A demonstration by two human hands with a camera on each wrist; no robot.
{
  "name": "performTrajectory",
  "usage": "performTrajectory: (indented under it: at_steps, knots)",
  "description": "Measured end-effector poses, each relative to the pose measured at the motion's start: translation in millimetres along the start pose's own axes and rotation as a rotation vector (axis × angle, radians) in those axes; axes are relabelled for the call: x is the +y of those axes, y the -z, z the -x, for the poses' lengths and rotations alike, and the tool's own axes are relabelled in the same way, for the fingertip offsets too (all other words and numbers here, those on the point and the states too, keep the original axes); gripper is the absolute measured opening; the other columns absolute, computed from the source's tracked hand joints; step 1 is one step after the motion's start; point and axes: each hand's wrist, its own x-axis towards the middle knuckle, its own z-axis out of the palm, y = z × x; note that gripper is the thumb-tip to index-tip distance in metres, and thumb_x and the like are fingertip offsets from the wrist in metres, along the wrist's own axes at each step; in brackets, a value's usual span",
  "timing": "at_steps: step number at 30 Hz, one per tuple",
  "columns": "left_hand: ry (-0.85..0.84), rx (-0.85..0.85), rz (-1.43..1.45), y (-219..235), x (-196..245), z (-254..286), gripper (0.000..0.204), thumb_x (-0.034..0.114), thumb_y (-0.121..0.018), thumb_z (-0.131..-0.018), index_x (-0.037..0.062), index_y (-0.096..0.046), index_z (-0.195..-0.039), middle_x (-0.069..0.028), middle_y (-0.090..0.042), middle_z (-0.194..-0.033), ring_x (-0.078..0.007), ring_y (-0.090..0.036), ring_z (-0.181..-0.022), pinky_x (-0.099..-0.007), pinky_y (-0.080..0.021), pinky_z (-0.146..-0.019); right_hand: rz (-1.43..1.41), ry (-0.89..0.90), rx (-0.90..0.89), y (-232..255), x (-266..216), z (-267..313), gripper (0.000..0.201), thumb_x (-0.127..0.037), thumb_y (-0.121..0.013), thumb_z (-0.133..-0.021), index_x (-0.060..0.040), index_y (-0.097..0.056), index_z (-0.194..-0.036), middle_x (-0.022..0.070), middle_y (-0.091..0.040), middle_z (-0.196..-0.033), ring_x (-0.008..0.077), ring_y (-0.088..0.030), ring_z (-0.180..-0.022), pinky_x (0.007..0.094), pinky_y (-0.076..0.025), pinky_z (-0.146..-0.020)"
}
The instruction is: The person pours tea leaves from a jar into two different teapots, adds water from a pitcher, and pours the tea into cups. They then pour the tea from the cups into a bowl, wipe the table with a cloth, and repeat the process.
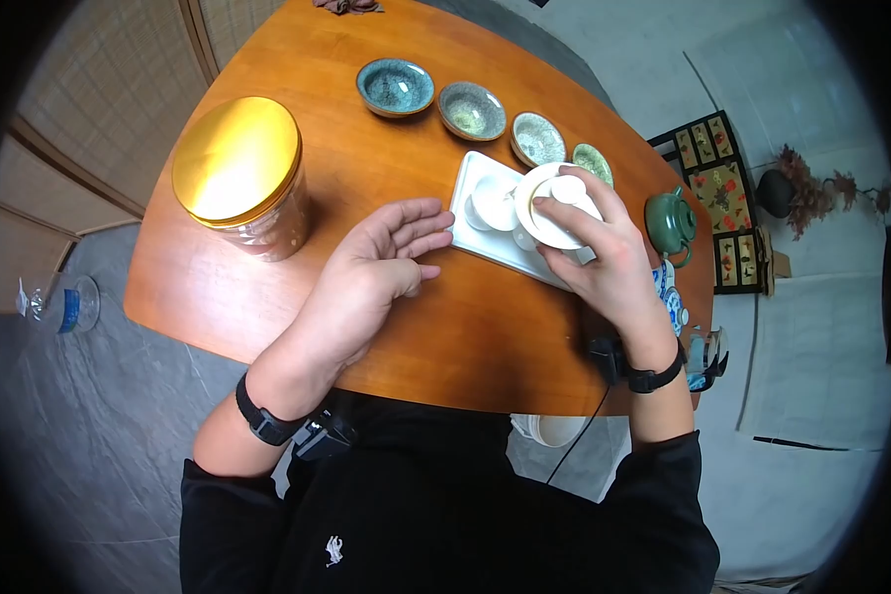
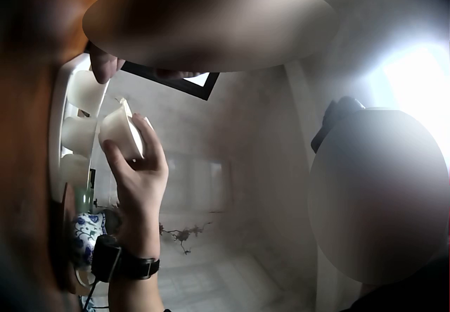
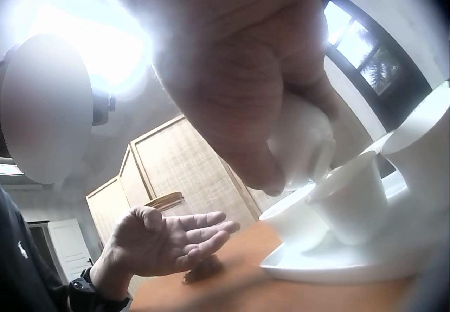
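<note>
My right hand (image 1: 604,252) grips a white lidded tea bowl (image 1: 539,220), a gaiwan, with fingers spread over its rim and lid. The gaiwan hangs tipped above a white rectangular tray (image 1: 505,255). On that tray stand small white cups (image 1: 495,201); three line up in the left wrist view, one of them a middle cup (image 2: 79,135). Seen from the right wrist, the gaiwan's lower edge is close over a cup (image 3: 348,199). My left hand (image 1: 371,272) holds nothing; its fingers extend toward the tray's left edge, palm turned inward.
Several glazed bowls, one of them teal (image 1: 395,87), run in a row behind the tray. A gold-lidded jar (image 1: 239,168) stands at the left of the wooden table (image 1: 386,158). At the right are a green teapot (image 1: 670,224) and blue-and-white ware (image 1: 674,309).
</note>
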Motion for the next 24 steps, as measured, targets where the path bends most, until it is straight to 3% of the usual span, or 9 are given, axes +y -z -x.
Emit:
performTrajectory:
  at_steps: [11,24]
  knots:
    - [0.005,-0.019,0.03,7,-8,0,0.074,-0.012,-0.045,-0.072,-0.0074,-0.041,-0.146,-0.0202,-0.053,-0.144,-0.0259,-0.052,-0.136,-0.0335,-0.045,-0.107,0.042,0.005,-0.035,3,-3,-1,0.049,-0.002,-0.081,-0.07,-0.0152,-0.072,-0.117,0.016,-0.056,-0.138,0.039,-0.058,-0.123,0.0449,-0.052,-0.102]
    - [0.014,-0.012,0.05,11,-12,3,0.066,-0.013,-0.044,-0.077,-0.0061,-0.045,-0.142,-0.0181,-0.057,-0.139,-0.0218,-0.06,-0.121,-0.0303,-0.049,-0.099,0.09,-0.004,-0.066,8,-9,-1,0.05,-0.001,-0.08,-0.07,-0.0157,-0.072,-0.117,0.0168,-0.056,-0.138,0.0393,-0.057,-0.123,0.0454,-0.052,-0.102]
